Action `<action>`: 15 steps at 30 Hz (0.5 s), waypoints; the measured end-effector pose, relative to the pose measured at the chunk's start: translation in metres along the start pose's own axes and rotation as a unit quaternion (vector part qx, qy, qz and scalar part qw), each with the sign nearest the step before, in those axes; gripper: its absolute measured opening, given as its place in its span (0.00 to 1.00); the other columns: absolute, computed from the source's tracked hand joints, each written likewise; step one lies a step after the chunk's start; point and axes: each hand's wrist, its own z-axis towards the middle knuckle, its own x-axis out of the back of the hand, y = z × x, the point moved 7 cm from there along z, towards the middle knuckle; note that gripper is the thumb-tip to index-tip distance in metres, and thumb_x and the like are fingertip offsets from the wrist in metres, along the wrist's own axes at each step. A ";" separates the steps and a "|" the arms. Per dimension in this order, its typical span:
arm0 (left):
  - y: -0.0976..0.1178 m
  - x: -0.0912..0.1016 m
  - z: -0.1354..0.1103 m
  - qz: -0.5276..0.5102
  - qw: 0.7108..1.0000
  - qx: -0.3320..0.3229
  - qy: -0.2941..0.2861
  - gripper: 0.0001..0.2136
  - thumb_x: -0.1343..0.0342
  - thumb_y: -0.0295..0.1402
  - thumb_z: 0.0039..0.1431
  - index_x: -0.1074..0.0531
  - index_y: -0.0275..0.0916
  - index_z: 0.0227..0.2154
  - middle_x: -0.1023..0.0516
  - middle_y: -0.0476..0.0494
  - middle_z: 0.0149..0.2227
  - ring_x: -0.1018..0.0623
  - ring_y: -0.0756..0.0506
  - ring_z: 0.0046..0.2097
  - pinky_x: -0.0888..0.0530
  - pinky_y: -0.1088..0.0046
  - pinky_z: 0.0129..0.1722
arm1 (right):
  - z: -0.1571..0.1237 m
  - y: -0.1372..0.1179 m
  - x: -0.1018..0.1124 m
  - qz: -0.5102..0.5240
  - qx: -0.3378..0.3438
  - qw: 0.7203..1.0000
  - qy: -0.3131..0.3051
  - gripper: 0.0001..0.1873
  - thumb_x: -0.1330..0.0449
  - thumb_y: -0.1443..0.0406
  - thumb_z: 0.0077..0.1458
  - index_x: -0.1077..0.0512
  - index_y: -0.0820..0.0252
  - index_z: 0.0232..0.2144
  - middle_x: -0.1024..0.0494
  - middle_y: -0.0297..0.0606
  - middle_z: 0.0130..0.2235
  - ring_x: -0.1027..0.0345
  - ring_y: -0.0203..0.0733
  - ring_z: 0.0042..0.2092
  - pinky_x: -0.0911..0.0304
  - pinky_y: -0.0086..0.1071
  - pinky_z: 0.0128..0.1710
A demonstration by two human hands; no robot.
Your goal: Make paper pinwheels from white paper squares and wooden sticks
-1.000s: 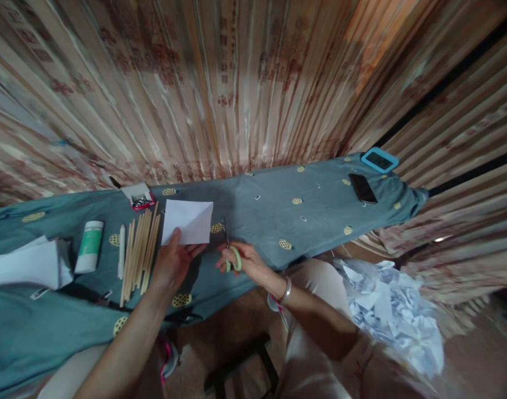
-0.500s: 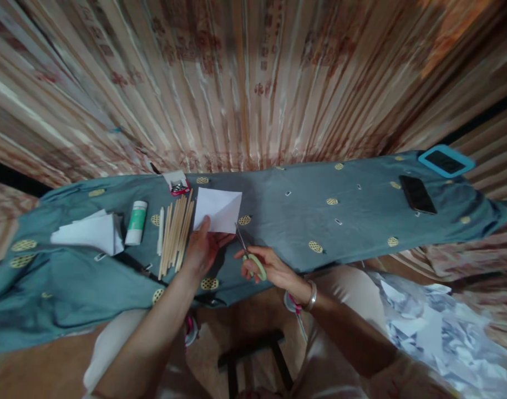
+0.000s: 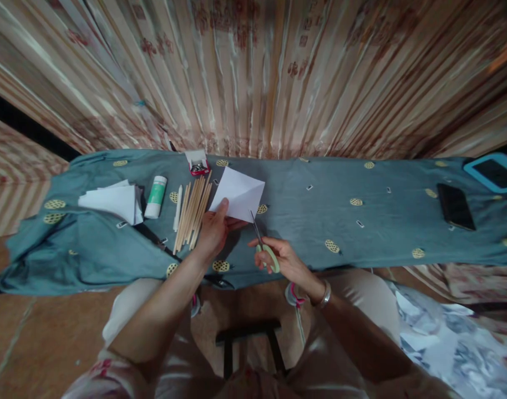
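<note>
A white sheet of paper (image 3: pixel 239 192), creased diagonally, is held by my left hand (image 3: pixel 215 230), thumb on top and fingers beneath. My right hand (image 3: pixel 283 258) grips scissors (image 3: pixel 270 258) with light green handles. Their blades point up and left, the tips at the paper's lower right corner. Just left of my left hand lie several thin wooden sticks (image 3: pixel 192 213) and a white stick, perhaps a candle (image 3: pixel 178 208). The parts of my left fingers under the paper are hidden.
On the patterned cloth (image 3: pixel 303 233) stand a small red-and-white box (image 3: pixel 197 163) of metal pieces, a green-and-white tube (image 3: pixel 156 197) and folded white papers (image 3: pixel 112 201). A black phone (image 3: pixel 455 206) and a blue-framed device (image 3: pixel 495 173) lie right. Paper scraps (image 3: pixel 440 332) fill a bag at lower right.
The whole view has shifted, so the table things appear farther right. The paper looks slightly turned in my left hand. The scissors stay at its lower right corner.
</note>
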 end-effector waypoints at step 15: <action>-0.004 -0.001 -0.001 -0.001 1.000 0.026 0.016 0.10 0.36 0.39 0.56 0.25 0.37 0.32 0.18 0.41 0.28 0.16 0.36 0.40 0.18 0.63 0.36 | -0.001 -0.002 0.001 0.008 -0.003 1.000 0.002 0.26 0.29 0.48 0.43 0.23 0.60 0.37 0.25 0.30 0.24 0.35 0.29 0.22 0.42 0.22 0.19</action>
